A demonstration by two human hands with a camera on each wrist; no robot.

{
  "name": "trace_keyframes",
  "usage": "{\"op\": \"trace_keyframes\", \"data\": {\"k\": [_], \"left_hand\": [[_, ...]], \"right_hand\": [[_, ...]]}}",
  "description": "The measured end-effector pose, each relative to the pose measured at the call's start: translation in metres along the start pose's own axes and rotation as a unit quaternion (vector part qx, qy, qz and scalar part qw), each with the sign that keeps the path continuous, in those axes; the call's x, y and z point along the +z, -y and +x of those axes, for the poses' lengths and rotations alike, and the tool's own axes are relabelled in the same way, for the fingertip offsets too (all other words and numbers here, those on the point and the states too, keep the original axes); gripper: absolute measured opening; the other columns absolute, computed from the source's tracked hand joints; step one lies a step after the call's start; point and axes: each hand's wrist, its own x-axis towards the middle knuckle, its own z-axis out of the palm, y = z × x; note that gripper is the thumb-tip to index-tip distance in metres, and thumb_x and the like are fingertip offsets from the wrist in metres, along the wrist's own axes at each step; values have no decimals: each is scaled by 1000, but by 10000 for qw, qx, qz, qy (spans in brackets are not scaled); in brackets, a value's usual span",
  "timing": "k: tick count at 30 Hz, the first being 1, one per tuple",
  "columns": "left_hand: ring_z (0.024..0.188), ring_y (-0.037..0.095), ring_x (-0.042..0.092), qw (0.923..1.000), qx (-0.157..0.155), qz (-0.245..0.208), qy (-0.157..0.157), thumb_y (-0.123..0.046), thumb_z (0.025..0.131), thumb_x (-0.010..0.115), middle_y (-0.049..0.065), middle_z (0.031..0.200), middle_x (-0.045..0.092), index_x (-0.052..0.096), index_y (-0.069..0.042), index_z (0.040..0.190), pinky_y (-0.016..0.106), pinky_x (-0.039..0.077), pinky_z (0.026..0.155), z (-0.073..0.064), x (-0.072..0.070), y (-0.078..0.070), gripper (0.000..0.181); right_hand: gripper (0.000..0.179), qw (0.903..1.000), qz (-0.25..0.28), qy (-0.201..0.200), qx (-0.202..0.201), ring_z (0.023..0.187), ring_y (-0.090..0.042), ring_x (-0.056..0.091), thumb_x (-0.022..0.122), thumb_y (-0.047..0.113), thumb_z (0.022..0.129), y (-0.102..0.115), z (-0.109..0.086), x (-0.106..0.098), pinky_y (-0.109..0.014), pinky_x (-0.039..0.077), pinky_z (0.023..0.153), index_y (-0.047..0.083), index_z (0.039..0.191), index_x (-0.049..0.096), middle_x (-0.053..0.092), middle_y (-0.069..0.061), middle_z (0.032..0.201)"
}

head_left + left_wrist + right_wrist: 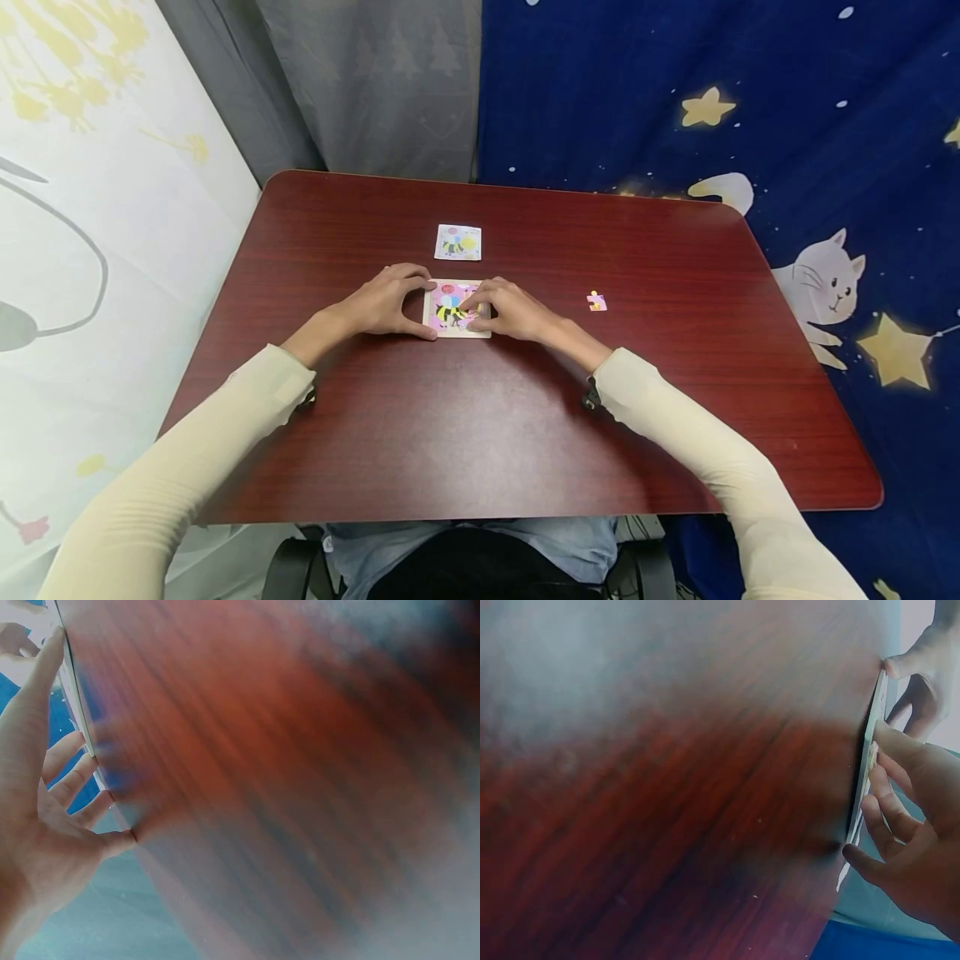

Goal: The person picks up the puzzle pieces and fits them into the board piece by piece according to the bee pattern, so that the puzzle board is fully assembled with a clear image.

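Note:
A small square jigsaw puzzle (446, 320) with a bee on pink lies in a pale frame on the table. My left hand (386, 302) holds the frame's left side, thumb at the near corner and fingers at the far one. Over the puzzle's right part is my right hand (513, 310), its thumb and bent fingers close together on the surface. In the right wrist view, a small yellowish puzzle piece (873, 754) shows between that thumb and the fingers; most of it is hidden. The outer finger of the right hand (922, 825) reaches the tabletop beside the frame.
A loose pink and yellow puzzle piece (597, 302) lies to the right of the right hand. Beyond the puzzle is a square picture card (457, 242) with the same bee. The reddish-brown table (420, 433) ends at curtains at the back.

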Motion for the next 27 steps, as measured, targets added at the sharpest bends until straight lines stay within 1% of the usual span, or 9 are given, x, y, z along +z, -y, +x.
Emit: {"op": "trace_keyframes", "data": {"k": [3,8,13,16,20,24,27], "left_hand": [[141,26,41,10000,-19,5,7,-66,71,88,7,143,51,63,-10,141,54,26,120,-1,0,0,93],[141,27,41,10000,-32,-25,16,-66,71,88,8,144,51,63,-10,140,60,23,121,-1,-1,-1,93],[141,27,41,10000,-5,-27,-5,-65,70,89,8,144,51,64,-9,140,63,22,121,-1,0,0,92],[141,27,41,10000,7,-11,-6,-66,70,88,8,144,51,64,-10,139,63,22,120,0,0,0,93],[142,28,41,10000,-2,-23,3,-66,70,88,9,144,51,64,-9,139,63,22,120,-1,0,0,93],[140,28,42,10000,5,-31,-11,-65,70,89,8,142,53,64,-9,139,59,25,120,0,-1,-1,93],[139,27,43,10000,5,-26,-13,-65,70,89,7,140,53,65,-8,139,54,28,119,0,-1,-1,93]], "right_hand": [[30,9999,-1,-113,88,103,-18,54,79,32,94,1,-1,2,-35,46,86,18,120,79,68,1,111],[31,9994,32,-253,239,99,-17,55,79,39,94,5,-2,7,-32,47,82,19,118,79,68,4,109],[33,9989,-177,-324,294,102,-15,56,79,42,93,11,-1,10,-32,49,88,20,117,79,67,4,112],[33,9986,-275,-394,229,104,-12,56,80,42,92,12,0,12,-32,49,91,21,117,80,67,4,111],[32,9986,-200,-483,53,105,-12,57,81,40,92,11,0,14,-32,49,91,21,118,79,68,5,109],[30,9980,-161,-557,-249,100,-14,58,79,37,94,10,0,15,-32,49,87,21,119,80,68,4,107],[28,9968,-230,-603,-469,95,-15,58,78,35,95,10,0,16,-32,48,83,20,119,80,68,3,104]]}}
